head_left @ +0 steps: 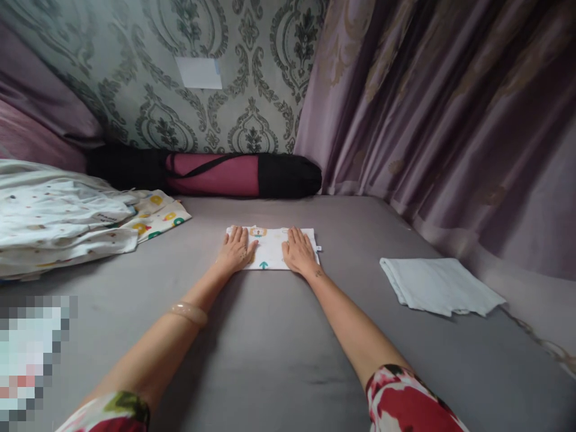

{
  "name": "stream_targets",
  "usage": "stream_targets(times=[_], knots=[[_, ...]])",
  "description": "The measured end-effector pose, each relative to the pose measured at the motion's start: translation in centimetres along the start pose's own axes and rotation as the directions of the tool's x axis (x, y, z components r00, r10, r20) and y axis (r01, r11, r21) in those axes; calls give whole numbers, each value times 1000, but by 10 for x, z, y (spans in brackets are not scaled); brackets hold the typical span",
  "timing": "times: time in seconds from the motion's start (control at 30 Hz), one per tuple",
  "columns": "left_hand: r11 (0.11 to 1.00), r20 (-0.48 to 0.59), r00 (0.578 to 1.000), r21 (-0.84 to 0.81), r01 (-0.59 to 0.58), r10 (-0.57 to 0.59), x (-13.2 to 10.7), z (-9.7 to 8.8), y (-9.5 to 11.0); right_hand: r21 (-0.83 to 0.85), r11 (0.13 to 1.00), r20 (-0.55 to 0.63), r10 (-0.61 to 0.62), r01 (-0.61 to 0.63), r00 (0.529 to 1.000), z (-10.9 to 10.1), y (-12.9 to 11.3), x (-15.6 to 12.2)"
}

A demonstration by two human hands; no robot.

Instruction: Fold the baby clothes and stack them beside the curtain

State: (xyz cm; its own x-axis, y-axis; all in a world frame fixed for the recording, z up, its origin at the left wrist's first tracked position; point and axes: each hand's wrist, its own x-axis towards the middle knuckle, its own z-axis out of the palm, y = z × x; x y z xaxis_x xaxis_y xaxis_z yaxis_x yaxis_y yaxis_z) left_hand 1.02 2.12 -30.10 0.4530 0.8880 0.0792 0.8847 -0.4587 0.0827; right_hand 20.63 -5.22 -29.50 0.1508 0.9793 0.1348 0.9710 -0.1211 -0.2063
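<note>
A small folded white cloth (271,247) with coloured prints lies flat on the grey bed surface (270,336), at the middle of the view. My left hand (235,248) rests palm down on its left end, fingers stretched out and together. On its right end lies my right hand (297,250), also flat with fingers extended. Both arms reach straight forward; a pale bangle (189,313) sits on my left forearm.
A heap of white printed cloths (67,219) lies at the left. A plain white folded cloth (438,286) sits at the right. A maroon and black roll bag (234,174) lies against the patterned wall. Purple curtains (450,120) hang along the right.
</note>
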Motion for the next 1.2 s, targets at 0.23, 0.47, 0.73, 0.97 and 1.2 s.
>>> stream_targets(times=[0.23,0.47,0.73,0.97,1.2], knots=[[1000,-12,1000,-1,22,-22,-6,-4,-10,-22,998,9,54,-53,999,-2,10,-3],[997,70,998,-80,4,2,-4,-1,-28,16,997,91,78,-80,993,-10,19,-2],[992,117,992,-114,51,-37,-10,2,-48,-23,994,54,112,-110,992,-9,39,-11],[985,31,1000,-171,4,1,-20,-5,-51,-67,996,47,71,-67,996,-21,31,-4],[985,42,996,-161,-66,73,-41,-2,-69,-47,999,70,18,-15,997,-6,31,1]])
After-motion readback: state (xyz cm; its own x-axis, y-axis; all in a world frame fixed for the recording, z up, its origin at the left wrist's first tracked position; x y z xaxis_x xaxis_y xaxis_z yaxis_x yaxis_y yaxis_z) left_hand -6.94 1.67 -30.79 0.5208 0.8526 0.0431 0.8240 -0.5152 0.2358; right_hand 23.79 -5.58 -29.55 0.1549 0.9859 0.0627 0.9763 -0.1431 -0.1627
